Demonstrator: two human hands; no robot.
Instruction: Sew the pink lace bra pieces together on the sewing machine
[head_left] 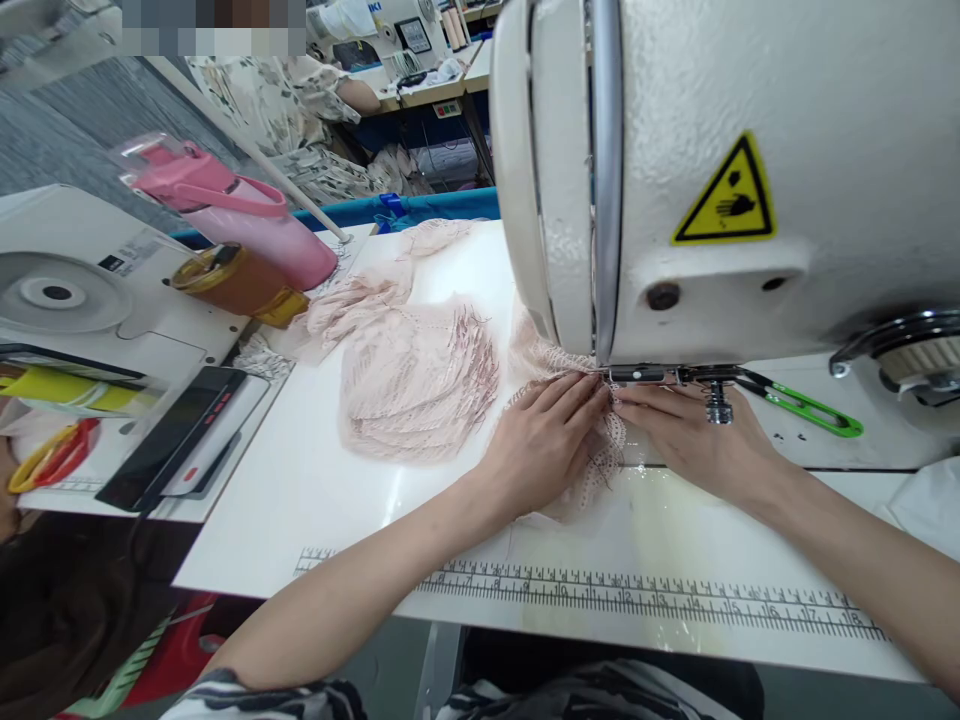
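A big white sewing machine (750, 180) fills the upper right of the head view. Under its head lies a strip of pale pink lace (600, 470). My left hand (544, 440) rests flat on the lace, fingers stretched toward the presser foot (645, 376). My right hand (697, 435) lies flat on the other side of the foot, fingertips at the lace's edge. Neither hand grips anything. A pile of the same pink lace pieces (416, 375) spreads to the left of my hands on the white table (300, 490).
Green thread snips (806, 405) lie under the machine arm at right. A pink bottle (240, 215) and an amber cup (232, 280) stand at back left, beside a control box (180, 430). A ruler strip (637, 595) runs along the front edge. Another person sits at the back.
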